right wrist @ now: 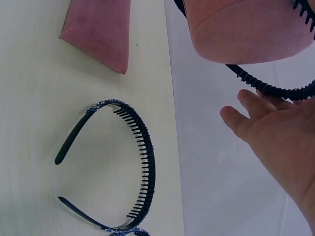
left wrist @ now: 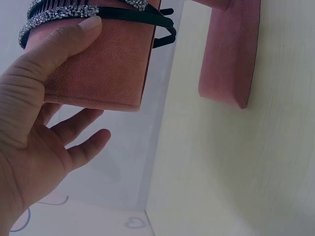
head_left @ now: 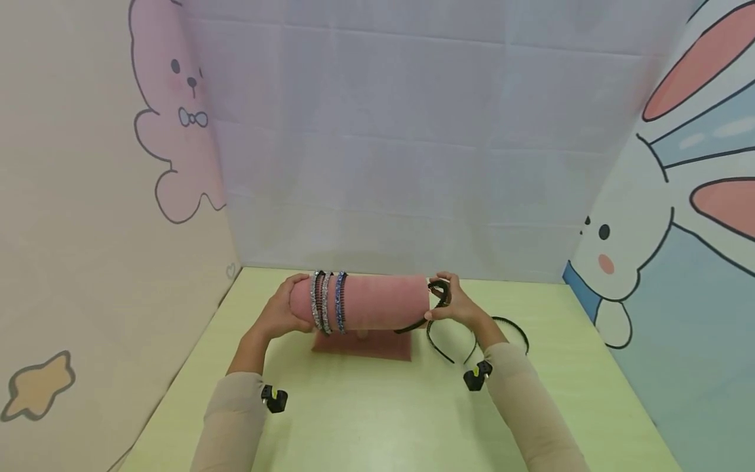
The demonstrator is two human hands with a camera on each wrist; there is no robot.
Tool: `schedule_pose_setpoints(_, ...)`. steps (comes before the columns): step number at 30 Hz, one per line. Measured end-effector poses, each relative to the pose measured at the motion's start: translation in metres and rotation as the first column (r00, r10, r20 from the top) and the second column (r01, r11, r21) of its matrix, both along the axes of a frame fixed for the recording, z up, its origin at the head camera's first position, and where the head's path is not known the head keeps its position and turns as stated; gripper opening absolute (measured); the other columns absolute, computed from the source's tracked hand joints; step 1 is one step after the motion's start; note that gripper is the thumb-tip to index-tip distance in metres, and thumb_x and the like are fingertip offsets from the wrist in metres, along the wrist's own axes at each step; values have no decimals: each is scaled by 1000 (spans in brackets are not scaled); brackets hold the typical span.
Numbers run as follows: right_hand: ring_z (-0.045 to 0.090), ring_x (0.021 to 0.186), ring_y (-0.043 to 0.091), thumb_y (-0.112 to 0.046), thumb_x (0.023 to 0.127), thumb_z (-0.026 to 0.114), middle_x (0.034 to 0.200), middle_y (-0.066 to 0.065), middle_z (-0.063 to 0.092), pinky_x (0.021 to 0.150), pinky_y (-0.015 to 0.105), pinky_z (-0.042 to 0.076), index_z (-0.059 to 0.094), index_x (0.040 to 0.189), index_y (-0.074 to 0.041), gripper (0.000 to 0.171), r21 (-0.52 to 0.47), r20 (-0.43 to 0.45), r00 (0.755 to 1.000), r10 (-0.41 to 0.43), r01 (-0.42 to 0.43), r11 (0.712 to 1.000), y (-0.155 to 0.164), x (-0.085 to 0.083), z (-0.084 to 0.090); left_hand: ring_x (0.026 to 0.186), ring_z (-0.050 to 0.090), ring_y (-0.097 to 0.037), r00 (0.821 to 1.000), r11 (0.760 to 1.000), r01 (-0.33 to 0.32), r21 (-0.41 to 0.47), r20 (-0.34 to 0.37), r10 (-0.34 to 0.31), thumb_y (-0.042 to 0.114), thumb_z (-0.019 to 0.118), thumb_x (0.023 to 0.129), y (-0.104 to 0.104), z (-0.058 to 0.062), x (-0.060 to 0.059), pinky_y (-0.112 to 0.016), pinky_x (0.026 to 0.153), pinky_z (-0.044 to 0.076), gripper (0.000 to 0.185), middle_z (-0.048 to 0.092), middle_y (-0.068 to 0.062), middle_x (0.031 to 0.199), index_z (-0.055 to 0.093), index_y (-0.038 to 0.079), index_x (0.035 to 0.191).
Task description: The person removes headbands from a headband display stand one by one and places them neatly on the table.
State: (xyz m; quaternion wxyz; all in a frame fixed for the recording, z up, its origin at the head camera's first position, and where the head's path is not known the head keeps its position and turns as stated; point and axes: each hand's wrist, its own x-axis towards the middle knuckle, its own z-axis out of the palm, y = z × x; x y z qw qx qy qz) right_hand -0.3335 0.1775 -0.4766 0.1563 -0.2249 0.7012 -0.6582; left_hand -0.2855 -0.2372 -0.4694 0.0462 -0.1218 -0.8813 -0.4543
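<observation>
A pink velvet headband holder [head_left: 386, 303] lies level across the middle, its padded roll above a flat base [head_left: 371, 349]. Two silver glitter headbands [head_left: 326, 308] and a blue one [head_left: 340, 305] ring its left part. My left hand [head_left: 280, 313] grips the roll's left end; in the left wrist view the thumb [left wrist: 91, 24] rests by a silver headband and the other fingers are behind the roll. At the right end, my right hand [head_left: 461, 307] holds a black toothed headband [right wrist: 270, 90], which passes partly around the roll. Some right fingertips are hidden behind that headband.
Two more headbands lie on the pale green table [head_left: 354, 419] to the right: one nearer the holder [head_left: 435, 345], the other [head_left: 519, 329] partly behind my right forearm. White sheeting [head_left: 377, 164] backs the table, with cartoon-printed walls at both sides.
</observation>
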Motion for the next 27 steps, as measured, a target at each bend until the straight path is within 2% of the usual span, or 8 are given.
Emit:
schedule_pose_setpoints(7, 13, 136, 36, 0, 74, 73, 146, 25, 15, 99, 51, 29, 2, 142, -6, 98, -32, 12, 999, -53, 53, 998, 6, 6, -10, 109, 47, -35, 1000, 999, 14, 31, -3, -14, 4, 91, 47, 3, 1, 1, -52, 84, 43, 113, 42, -13, 133, 30, 20, 141)
schedule_pose_setpoints(12, 21, 134, 38, -4, 73, 75, 144, 24, 21, 100, 50, 28, 9, 141, 0, 95, 35, -48, 992, -117, 119, 992, 13, 8, -13, 108, 48, -32, 1000, 1000, 5, 13, -1, -5, 5, 91, 47, 3, 1, 1, -49, 84, 44, 112, 43, -10, 131, 31, 22, 140)
schedule_pose_setpoints(17, 26, 130, 43, 0, 76, 72, 139, 25, 27, 101, 52, 26, 18, 140, 5, 84, 71, -70, 982, -177, 182, 981, 18, 19, -1, 108, 48, -32, 1000, 1000, -5, 8, -8, 5, 6, 91, 46, 2, 0, 1, -49, 84, 44, 112, 43, -10, 131, 32, 22, 139)
schedule_pose_setpoints(20, 24, 127, 49, 3, 77, 68, 137, 30, 26, 101, 56, 24, 18, 141, 7, 81, 61, -74, 975, -210, 215, 975, 19, 29, 10, 107, 48, -32, 1000, 1000, -5, 5, -9, 5, 5, 91, 46, 2, -1, 0, -49, 83, 44, 112, 43, -11, 131, 32, 22, 139)
schedule_pose_setpoints(23, 21, 128, 51, 1, 78, 67, 139, 31, 24, 101, 58, 22, 15, 144, 4, 84, 60, -84, 967, -240, 246, 967, 22, 34, 12, 107, 48, -32, 1000, 1000, -8, 5, -10, 8, 5, 91, 45, 2, -1, 0, -48, 82, 45, 112, 43, -10, 130, 33, 23, 139)
schedule_pose_setpoints(25, 21, 127, 53, -5, 80, 68, 140, 31, 23, 98, 59, 27, 11, 146, 1, 87, 81, -115, 962, -248, 258, 963, 26, 32, 6, 107, 48, -32, 1000, 1000, -6, 3, -11, 6, 5, 91, 46, 2, -1, 0, -48, 83, 45, 111, 43, -10, 130, 32, 22, 139)
schedule_pose_setpoints(27, 20, 129, 50, -10, 82, 68, 143, 28, 21, 96, 59, 30, 8, 149, -6, 91, 91, -118, 959, -258, 269, 959, 30, 30, 0, 107, 48, -32, 1000, 1000, -7, 2, -9, 7, 6, 91, 46, 2, 0, 1, -48, 83, 45, 112, 43, -10, 131, 33, 23, 139)
